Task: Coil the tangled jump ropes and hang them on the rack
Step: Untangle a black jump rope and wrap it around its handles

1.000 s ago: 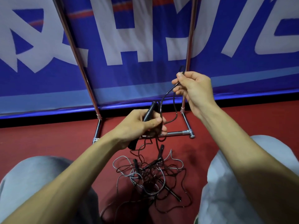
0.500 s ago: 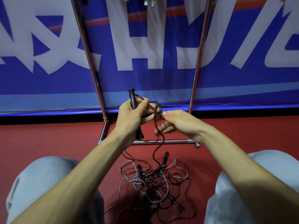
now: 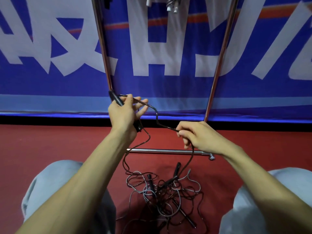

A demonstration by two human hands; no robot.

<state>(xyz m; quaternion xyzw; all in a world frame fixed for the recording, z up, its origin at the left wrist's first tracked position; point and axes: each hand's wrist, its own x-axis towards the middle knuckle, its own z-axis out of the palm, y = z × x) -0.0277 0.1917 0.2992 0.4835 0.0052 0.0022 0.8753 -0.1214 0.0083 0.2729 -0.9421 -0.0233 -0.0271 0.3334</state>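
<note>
Head view, single frame.

- Left hand [image 3: 124, 114], centre of frame: thumb and palm clamp a black handle [image 3: 115, 98]; the other fingers are spread loosely.
- Right hand [image 3: 197, 135], right of centre: fingertips pinch the black cord [image 3: 156, 115] that runs from the handle top across to it.
- From both hands the cord drops into the tangled pile [image 3: 165, 191] on the red floor [image 3: 50, 141], lower centre, between the knees. The pile holds dark and grey ropes and several black handles.
- Rack [image 3: 101, 48]: two slanted uprights plus a base bar just behind the pile.

Progress (judgement): early on this rope. No finished loops are visible in the left hand, and most of its length lies in the pile. Pale handle ends [image 3: 171, 5] hang at the top edge between the uprights, probably ropes already hung. Left to do: free, coil and hang this rope, then the rest.

Writing: the blue banner [image 3: 50, 88] carries large white characters, cropped. An "H"-like shape sits in the centre, but no word is readable. No brand is legible on the handles.
</note>
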